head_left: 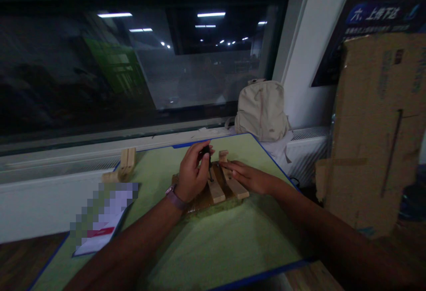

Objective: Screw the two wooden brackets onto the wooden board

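My left hand (193, 173), with a watch at its wrist, is closed around the black handle of a screwdriver (207, 150). The screwdriver's thin shaft points down onto a flat wooden piece (217, 192). Beside it, to the right, lies a second wooden piece (238, 188) with an upturned far end. My right hand (248, 177) holds this second piece near its far end, fingers across the wood. Both pieces rest on a brown, shiny board (199, 201) on the table. The screwdriver's tip is too small to make out clearly.
The green table (186, 255) has a blue edge. At its far left stands a wooden part (127, 162), with a booklet (103, 233) nearer. Beyond the table are a beige backpack (261, 109), a window and a radiator. A tall cardboard box (369, 149) stands at right.
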`<state>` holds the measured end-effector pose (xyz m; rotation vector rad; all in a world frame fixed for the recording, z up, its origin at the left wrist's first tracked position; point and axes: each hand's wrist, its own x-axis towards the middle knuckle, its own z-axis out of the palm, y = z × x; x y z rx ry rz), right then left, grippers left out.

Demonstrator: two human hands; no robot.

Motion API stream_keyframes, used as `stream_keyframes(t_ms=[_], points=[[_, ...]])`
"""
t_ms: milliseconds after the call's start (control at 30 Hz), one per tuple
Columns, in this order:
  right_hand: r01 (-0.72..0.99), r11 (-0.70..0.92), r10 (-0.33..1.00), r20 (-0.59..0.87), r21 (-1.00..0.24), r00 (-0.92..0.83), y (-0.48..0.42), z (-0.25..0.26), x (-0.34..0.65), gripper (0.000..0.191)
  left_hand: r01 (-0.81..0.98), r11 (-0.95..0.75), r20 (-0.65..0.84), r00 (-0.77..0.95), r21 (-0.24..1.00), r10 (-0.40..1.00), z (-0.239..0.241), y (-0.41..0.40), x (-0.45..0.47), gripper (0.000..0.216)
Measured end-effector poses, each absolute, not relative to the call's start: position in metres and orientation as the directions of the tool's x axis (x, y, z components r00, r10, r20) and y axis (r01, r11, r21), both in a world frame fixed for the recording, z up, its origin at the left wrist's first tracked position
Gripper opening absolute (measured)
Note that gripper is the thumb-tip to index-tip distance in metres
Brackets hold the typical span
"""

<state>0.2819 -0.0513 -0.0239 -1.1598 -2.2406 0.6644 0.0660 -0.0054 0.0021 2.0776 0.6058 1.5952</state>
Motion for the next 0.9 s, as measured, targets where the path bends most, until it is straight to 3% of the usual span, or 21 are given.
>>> stream_keyframes(t_ms=[100,300,433,633,833,900], points=[[0.574,0.517,0.835,0.225,-0.636,-0.503,-0.052,-0.024,0.282,0.063,0.070,-0.816,0.783,0.246,0.574,0.571,0.002,-0.004,0.065,0.029],[0.557,0.532,0.827,0.250,-0.638,-0.504,-0.050,-0.027,0.283,0.058,0.248,-0.892,0.873,0.228,0.377,0.432,0.013,-0.006,0.063,0.025],[0.569,0.530,0.828,0.235,-0.629,-0.510,-0.050,-0.026,0.283,0.064,0.256,-0.873,0.848,0.236,0.416,0.474,0.010,-0.009,0.064,0.033],[0.574,0.524,0.831,0.228,-0.629,-0.507,-0.052,-0.024,0.283,0.064,0.074,-0.802,0.772,0.232,0.593,0.592,-0.002,-0.004,0.065,0.033],[0.551,0.529,0.825,0.238,-0.645,-0.513,-0.051,-0.025,0.283,0.061,0.182,-0.897,0.867,0.236,0.404,0.439,0.007,-0.003,0.064,0.026],[0.553,0.530,0.825,0.238,-0.643,-0.513,-0.051,-0.025,0.283,0.062,0.224,-0.885,0.858,0.237,0.408,0.455,0.008,-0.005,0.064,0.027]])
